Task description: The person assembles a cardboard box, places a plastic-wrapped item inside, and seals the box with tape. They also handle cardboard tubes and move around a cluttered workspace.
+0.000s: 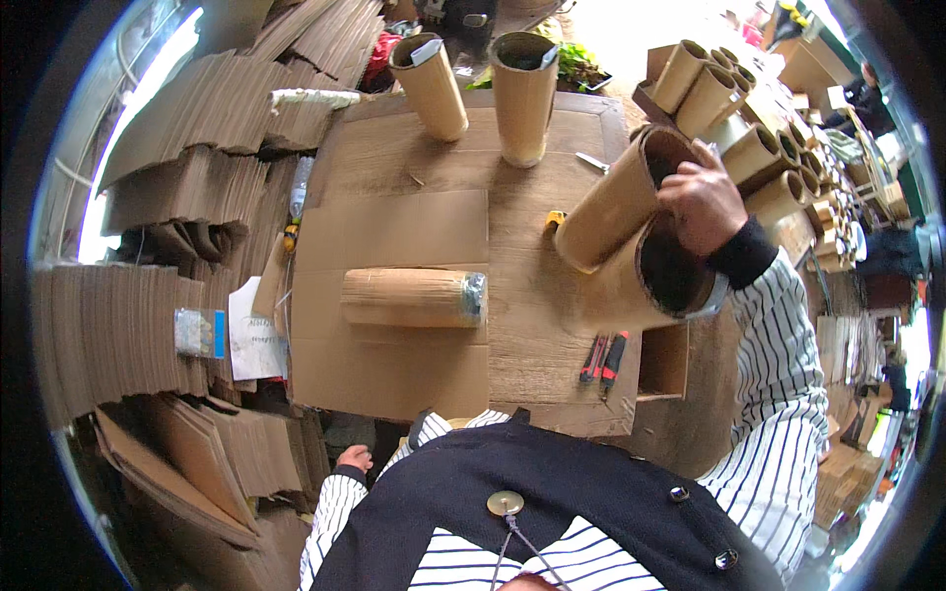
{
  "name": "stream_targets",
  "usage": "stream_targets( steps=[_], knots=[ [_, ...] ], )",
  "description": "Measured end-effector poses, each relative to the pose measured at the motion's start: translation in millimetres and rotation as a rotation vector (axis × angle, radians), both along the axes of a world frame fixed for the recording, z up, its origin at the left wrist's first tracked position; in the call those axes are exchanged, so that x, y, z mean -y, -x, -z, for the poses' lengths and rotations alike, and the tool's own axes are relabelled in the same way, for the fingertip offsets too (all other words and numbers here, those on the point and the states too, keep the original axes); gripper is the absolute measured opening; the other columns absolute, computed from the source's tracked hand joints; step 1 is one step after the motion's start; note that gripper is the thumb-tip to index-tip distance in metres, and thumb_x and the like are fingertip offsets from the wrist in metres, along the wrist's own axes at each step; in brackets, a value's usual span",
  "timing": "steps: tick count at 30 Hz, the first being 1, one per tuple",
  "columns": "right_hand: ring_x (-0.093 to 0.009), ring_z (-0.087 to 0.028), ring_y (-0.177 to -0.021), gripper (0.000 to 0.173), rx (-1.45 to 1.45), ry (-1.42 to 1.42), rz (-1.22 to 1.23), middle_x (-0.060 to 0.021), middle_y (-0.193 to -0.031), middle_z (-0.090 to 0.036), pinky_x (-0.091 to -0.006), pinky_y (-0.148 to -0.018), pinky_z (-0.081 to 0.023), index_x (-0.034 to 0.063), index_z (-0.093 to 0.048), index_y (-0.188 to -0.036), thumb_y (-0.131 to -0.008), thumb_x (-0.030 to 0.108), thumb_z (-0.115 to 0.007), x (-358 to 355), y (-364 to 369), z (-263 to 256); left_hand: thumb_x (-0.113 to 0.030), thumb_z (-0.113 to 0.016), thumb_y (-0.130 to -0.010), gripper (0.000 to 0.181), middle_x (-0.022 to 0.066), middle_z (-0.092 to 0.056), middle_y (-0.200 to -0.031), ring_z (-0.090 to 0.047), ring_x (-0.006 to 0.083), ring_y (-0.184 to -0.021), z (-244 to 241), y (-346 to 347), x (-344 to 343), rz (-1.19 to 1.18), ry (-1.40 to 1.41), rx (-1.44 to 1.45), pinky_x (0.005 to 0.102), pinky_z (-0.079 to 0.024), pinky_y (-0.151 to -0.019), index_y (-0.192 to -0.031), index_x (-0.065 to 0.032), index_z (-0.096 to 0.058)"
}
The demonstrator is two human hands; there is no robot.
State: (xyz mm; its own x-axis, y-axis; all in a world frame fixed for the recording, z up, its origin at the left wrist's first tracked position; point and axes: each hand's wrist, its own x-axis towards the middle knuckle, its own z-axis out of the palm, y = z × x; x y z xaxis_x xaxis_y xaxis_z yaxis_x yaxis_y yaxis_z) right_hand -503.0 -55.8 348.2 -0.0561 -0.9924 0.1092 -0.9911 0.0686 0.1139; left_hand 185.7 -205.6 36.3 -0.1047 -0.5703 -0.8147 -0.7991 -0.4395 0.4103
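Observation:
My right hand (pixel 702 196) grips the rims of two wide, open-ended cardboard tubes at the table's right side. The farther tube (pixel 610 203) and the nearer tube (pixel 610 292) lean side by side, their dark mouths tilted towards my right arm. At my left side, below the table's near edge, my left hand (pixel 356 458) hangs with its fingers curled, and nothing shows in it. In front of me a brown cardboard-wrapped cylinder (pixel 403 297), with clear plastic or tape at its right end, lies on a flat cardboard sheet (pixel 392 377).
Two more cardboard tubes (pixel 436 96) (pixel 523 111) stand at the wooden table's (pixel 539 369) far edge. Red-and-black utility knives (pixel 604 362) lie near right; a yellow tape measure (pixel 554 219) touches the farther tube. Stacked cardboard (pixel 118 325) lines the left. Several tubes (pixel 706 100) stand right.

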Motion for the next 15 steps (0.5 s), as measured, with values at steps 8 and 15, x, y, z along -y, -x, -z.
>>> stream_targets(
  steps=[8,15],
  knots=[
    [-0.019,-0.055,-0.095,0.016,-0.191,-0.135,0.237,0.0030,-0.090,-0.063,-0.0486,-0.100,-0.025,0.0162,-0.066,-0.079,-0.065,0.023,-0.066,93.7,102.6,67.4,-0.004,-0.057,-0.080,0.035,0.0122,-0.061,-0.084,-0.057,0.0162,-0.062,11.2,-74.6,-56.6,-0.049,-0.205,-0.122,0.0278,-0.044,-0.049,-0.114,0.0009,-0.051],
    [-0.025,-0.057,-0.101,0.024,-0.173,-0.279,0.377,-0.0081,-0.105,-0.063,-0.0343,-0.091,-0.040,0.0146,-0.066,-0.096,-0.074,0.025,-0.061,150.6,180.2,141.0,-0.004,-0.058,-0.081,0.027,0.0116,-0.062,-0.085,-0.059,0.0186,-0.066,18.9,-63.2,-87.7,-0.549,-0.120,-0.143,0.0323,-0.051,-0.063,-0.108,-0.0029,-0.056]
  ],
)
